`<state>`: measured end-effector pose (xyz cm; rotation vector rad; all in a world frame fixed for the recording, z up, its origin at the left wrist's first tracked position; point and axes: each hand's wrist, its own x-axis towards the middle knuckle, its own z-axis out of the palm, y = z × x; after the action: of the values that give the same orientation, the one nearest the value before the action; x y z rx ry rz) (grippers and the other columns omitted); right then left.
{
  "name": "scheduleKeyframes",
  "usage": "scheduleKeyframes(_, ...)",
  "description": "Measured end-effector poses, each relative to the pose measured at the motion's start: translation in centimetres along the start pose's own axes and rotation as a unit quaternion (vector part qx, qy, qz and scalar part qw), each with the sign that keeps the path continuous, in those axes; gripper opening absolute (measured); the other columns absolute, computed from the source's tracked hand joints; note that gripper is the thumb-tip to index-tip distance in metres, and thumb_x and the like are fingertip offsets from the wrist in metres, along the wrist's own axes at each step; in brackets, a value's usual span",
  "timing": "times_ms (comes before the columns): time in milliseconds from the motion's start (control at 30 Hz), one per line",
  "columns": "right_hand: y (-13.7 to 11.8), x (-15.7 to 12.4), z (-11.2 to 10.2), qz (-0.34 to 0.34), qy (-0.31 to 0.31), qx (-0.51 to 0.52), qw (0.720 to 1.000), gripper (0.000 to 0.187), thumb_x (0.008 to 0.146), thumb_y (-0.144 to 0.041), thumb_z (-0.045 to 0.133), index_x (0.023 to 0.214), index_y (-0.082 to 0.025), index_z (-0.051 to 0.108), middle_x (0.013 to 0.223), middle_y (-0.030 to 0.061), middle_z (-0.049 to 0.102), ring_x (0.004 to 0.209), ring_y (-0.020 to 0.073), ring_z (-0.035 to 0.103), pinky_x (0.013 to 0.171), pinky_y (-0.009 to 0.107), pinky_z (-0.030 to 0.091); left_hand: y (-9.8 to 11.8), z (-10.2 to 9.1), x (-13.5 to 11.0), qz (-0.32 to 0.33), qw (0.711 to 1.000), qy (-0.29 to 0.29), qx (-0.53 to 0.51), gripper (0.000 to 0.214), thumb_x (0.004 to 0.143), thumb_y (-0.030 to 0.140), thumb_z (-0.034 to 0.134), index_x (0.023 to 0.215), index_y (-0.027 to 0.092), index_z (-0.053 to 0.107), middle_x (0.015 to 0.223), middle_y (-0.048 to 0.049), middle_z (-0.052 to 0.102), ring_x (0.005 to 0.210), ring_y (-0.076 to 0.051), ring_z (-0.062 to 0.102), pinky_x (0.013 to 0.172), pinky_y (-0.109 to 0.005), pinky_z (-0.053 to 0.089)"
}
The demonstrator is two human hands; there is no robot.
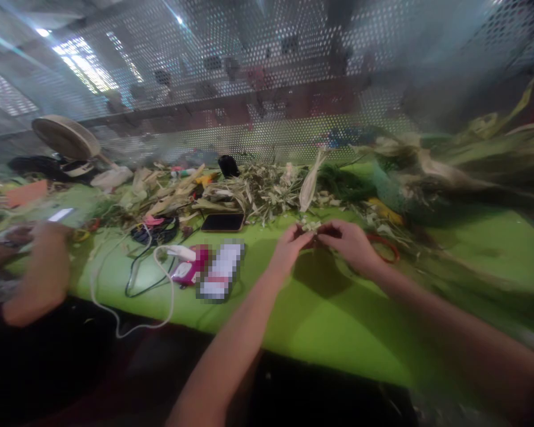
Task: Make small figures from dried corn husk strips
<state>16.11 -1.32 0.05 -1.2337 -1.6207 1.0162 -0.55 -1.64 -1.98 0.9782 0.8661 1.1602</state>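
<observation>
Both of my hands meet above the green table (320,320), near its middle. Between their fingertips is a small pale husk piece (310,226) with petal-like bits spreading upward. My left hand (291,243) pinches it from the left, thumb against fingers. From the other side, my right hand (349,240) closes its thumb and fingers on the same piece. Its lower part is hidden by my fingers. Just behind stands a dried corn husk (310,184), beside a heap of husk scraps (267,190). An orange-red ring (385,248) lies by my right wrist.
A white-screened phone (222,270), a magenta power strip (191,267) and a white cable (171,296) lie left of my arms. Behind them is a dark phone (223,222). A co-worker's arm (44,267) rests at far left. A perforated metal screen (267,101) bounds the back.
</observation>
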Motion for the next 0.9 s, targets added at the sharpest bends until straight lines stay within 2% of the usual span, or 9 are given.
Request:
scheduleKeyframes(100,-0.31,-0.11,-0.1,-0.005,0.001,-0.025,1.0,0.016,0.075,-0.028,0.068,0.088,-0.019,0.071,0.081,0.0049,0.073,0.073,0.0195,0.065,0.071,0.034,0.049,0.15,-0.01,0.02,0.006,1.0,0.01,0.006,0.028,0.077,0.041,0.072,0.085,0.017,0.059,0.083,-0.0001,0.061,0.079,-0.012,0.059,0.086,-0.033,0.049)
scheduleKeyframes(233,-0.64,-0.38,0.02,-0.024,0.005,-0.029,0.999,0.015,0.076,-0.03,0.068,0.087,-0.019,0.07,0.081,0.0046,0.073,0.073,0.0197,0.065,0.07,0.033,0.049,0.1,-0.16,0.12,0.034,0.997,0.027,0.071,0.031,0.079,0.046,0.069,0.084,0.018,0.058,0.082,0.0002,0.059,0.079,-0.012,0.057,0.085,-0.033,0.048)
scheduleKeyframes(367,-0.29,-0.43,0.25,-0.027,0.0,-0.033,0.999,0.016,0.076,-0.03,0.068,0.087,-0.019,0.07,0.082,0.0047,0.073,0.074,0.0197,0.065,0.071,0.033,0.049,-0.14,-0.48,0.23,0.041,0.994,0.036,0.098,0.032,0.077,0.047,0.07,0.083,0.018,0.059,0.078,0.0012,0.058,0.076,-0.011,0.055,0.08,-0.028,0.046)
scheduleKeyframes(467,0.0,-0.35,0.34,-0.04,-0.014,-0.042,0.998,0.013,0.077,-0.029,0.067,0.086,-0.019,0.069,0.083,0.0044,0.073,0.076,0.0197,0.065,0.072,0.033,0.048,-0.2,-0.63,0.32,-0.002,0.998,0.037,0.049,0.034,0.072,0.046,0.075,0.076,0.017,0.059,0.068,0.0027,0.055,0.067,-0.01,0.052,0.07,-0.025,0.044)
scheduleKeyframes(600,-0.12,-0.27,0.28,-0.056,-0.03,-0.037,0.997,0.012,0.079,-0.031,0.066,0.084,-0.021,0.068,0.081,0.0037,0.071,0.075,0.0194,0.063,0.07,0.033,0.047,-0.02,-0.36,0.34,-0.059,0.997,0.032,-0.046,0.038,0.062,0.045,0.082,0.078,0.016,0.062,0.068,0.0001,0.061,0.066,-0.012,0.056,0.067,-0.027,0.047)
scheduleKeyframes(700,-0.28,-0.22,0.18,-0.028,-0.026,0.017,0.999,0.017,0.076,-0.035,0.069,0.084,-0.02,0.067,0.08,0.0031,0.07,0.074,0.0181,0.062,0.071,0.032,0.048,0.22,-0.17,0.26,-0.062,0.995,0.044,-0.062,0.041,0.063,0.047,0.081,0.083,0.015,0.066,0.071,-0.002,0.065,0.068,-0.013,0.059,0.068,-0.028,0.048)
scheduleKeyframes(800,-0.23,-0.15,0.09,0.006,-0.012,0.049,0.999,0.024,0.074,-0.04,0.072,0.084,-0.019,0.067,0.079,0.0031,0.069,0.073,0.0172,0.061,0.071,0.031,0.048,0.49,-0.27,0.21,-0.056,0.995,0.058,-0.061,0.038,0.07,0.05,0.075,0.084,0.015,0.066,0.075,-0.0023,0.066,0.068,-0.012,0.058,0.068,-0.028,0.047)
scheduleKeyframes(900,-0.04,-0.1,0.02,0.011,-0.005,0.058,0.998,0.025,0.073,-0.041,0.073,0.084,-0.02,0.067,0.079,0.0036,0.069,0.073,0.0175,0.061,0.071,0.032,0.048,0.74,-0.5,0.2,-0.025,0.998,0.049,-0.012,0.033,0.074,0.048,0.072,0.08,0.016,0.066,0.076,-0.0014,0.064,0.068,-0.011,0.055,0.071,-0.027,0.045)
